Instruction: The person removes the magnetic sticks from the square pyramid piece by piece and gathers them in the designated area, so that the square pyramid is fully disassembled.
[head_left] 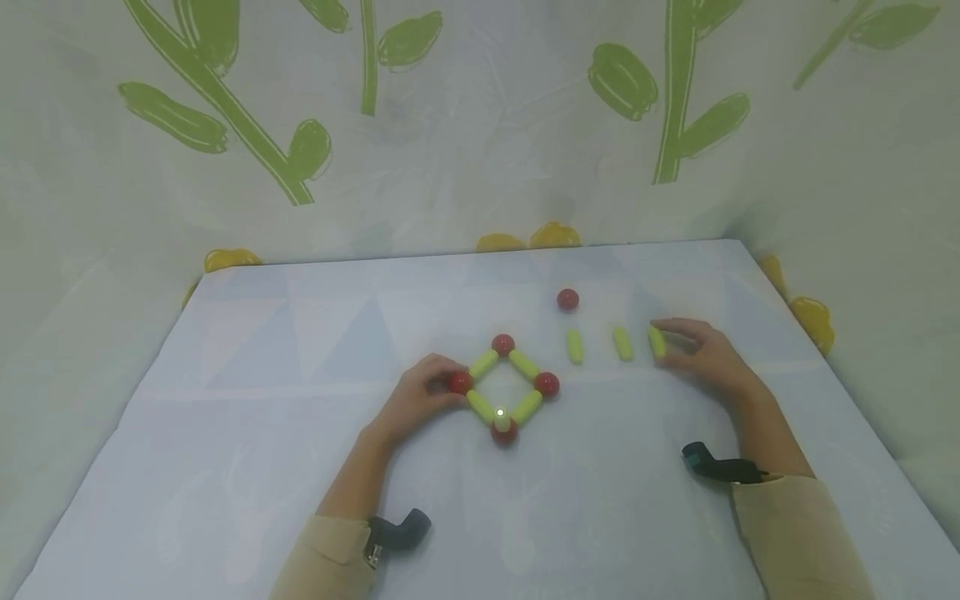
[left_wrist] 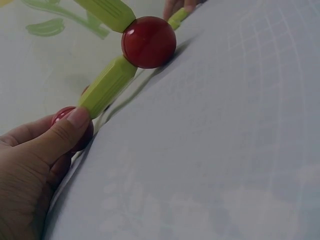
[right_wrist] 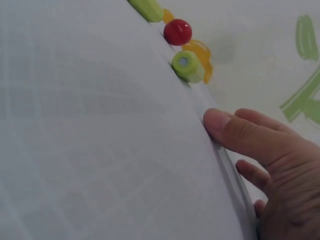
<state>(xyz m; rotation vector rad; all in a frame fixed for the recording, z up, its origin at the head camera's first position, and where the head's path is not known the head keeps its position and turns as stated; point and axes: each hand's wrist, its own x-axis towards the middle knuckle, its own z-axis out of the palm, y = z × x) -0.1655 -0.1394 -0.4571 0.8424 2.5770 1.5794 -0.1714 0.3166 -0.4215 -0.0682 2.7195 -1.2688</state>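
Observation:
Four-sided frame: green building rods [head_left: 480, 406] join red balls [head_left: 503, 344] at the corners. My left hand [head_left: 420, 392] pinches the left corner ball [head_left: 458, 382] between thumb and fingers. From the near ball [left_wrist: 149, 42] another green rod [left_wrist: 107, 12] sticks up. At the right, my right hand [head_left: 701, 354] pinches a loose green rod [head_left: 657, 342], thumb and fingers at its two ends. In the right wrist view the thumb [right_wrist: 217, 122] hides that rod.
Two more loose green rods, one nearer [head_left: 622, 343] the right hand and one farther [head_left: 574, 346], lie between it and the frame. A single red ball [head_left: 567, 299] sits behind them. The white table [head_left: 225, 467] meets a patterned wall [head_left: 465, 167] at the back.

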